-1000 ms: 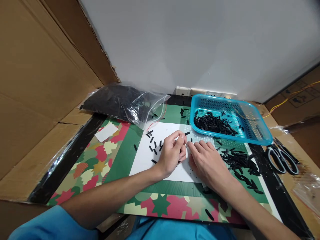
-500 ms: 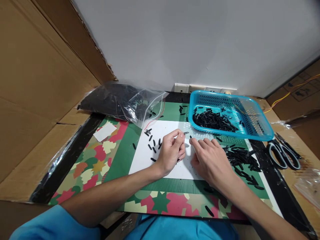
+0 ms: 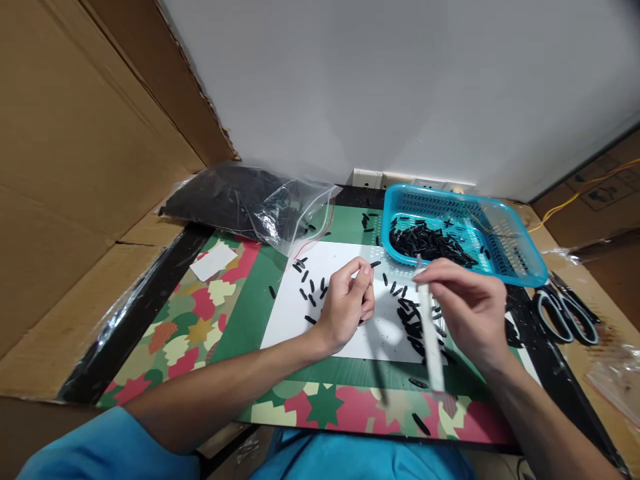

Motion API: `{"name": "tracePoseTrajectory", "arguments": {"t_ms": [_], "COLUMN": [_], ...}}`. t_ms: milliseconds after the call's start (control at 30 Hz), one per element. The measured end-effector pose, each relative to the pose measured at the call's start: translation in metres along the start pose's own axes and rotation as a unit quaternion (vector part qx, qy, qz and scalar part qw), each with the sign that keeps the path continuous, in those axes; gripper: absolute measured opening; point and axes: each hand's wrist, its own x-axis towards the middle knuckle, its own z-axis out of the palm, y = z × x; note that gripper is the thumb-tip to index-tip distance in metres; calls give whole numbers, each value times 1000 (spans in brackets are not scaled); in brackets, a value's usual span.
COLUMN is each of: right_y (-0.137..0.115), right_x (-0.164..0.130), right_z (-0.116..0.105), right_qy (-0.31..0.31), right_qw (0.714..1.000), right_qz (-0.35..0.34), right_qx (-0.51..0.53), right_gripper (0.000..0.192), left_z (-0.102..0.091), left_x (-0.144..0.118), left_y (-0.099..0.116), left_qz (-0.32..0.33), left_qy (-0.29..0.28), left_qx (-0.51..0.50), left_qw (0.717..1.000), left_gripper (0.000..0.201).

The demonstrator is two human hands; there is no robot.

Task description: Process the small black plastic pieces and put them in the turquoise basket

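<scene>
Holding white stick [image 3: 430, 333] in right hand [image 3: 467, 310], left hand [image 3: 345, 307] alongside

No text, label, brand, number or sign can be read anywhere.

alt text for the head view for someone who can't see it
A person's right hand holds a thin white stick above small black pieces scattered on a white sheet, while the left hand rests curled on the sheet. Behind sit a blue basket and a plastic bag of more pieces, with scissors at right.
</scene>
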Motion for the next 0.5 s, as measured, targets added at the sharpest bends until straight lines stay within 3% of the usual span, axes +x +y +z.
{"name": "tracePoseTrajectory", "arguments": {"t_ms": [133, 367, 500], "right_y": [4, 12, 7], "right_x": [4, 4, -1], "right_z": [-9, 0, 4], "right_qy": [63, 66, 31], "right_qw": [993, 994, 998], "right_qz": [29, 29, -35], "right_qx": [97, 80, -35], "right_gripper": [14, 21, 14], "left_z": [0, 0, 1], "left_x": [0, -1, -2], "left_y": [-1, -1, 0], "left_qz": [-2, -7, -17], "left_qy": [-7, -14, -22], "left_qx": [4, 12, 17], "left_qw": [1000, 1000, 999], "left_gripper": [44, 44, 43]}}
